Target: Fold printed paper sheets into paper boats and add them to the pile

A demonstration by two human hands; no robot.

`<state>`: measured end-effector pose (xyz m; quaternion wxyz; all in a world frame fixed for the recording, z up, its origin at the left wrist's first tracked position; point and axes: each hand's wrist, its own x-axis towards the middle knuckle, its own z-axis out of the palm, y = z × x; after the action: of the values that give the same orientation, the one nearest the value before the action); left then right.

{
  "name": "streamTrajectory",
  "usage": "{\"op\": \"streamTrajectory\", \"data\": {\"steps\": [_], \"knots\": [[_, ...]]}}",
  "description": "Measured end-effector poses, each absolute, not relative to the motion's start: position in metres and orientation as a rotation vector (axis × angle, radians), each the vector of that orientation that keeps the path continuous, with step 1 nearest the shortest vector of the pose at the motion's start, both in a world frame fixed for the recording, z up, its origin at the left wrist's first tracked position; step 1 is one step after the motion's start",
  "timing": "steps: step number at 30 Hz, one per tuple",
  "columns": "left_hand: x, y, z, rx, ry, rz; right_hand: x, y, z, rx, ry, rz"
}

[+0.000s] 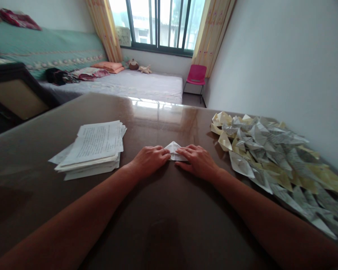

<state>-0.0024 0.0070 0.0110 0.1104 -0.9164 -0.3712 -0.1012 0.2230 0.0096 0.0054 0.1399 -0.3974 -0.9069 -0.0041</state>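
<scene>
Folded paper piece [174, 150]: flat on counter [163, 210], centre, between sheet stack [94, 148] and pile of finished folds [273, 157]. Left hand [150, 160], right hand [197, 160]: flat, pressing its edges, nothing gripped. Step, judged: creasing. Next: firm, even pressure along fold.

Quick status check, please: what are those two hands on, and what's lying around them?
Left hand and right hand both pressing flat on folded paper piece. Sheet stack left, heap of folded papers right. Nothing between them.
</scene>
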Motion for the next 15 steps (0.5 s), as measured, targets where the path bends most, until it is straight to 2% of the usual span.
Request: {"op": "streamTrajectory", "data": {"steps": [15], "knots": [[0.008,0.0006,0.0112,-2.663,-1.08,-0.28,0.2164,0.002,0.0093,-1.147,-2.639,-0.116]]}}
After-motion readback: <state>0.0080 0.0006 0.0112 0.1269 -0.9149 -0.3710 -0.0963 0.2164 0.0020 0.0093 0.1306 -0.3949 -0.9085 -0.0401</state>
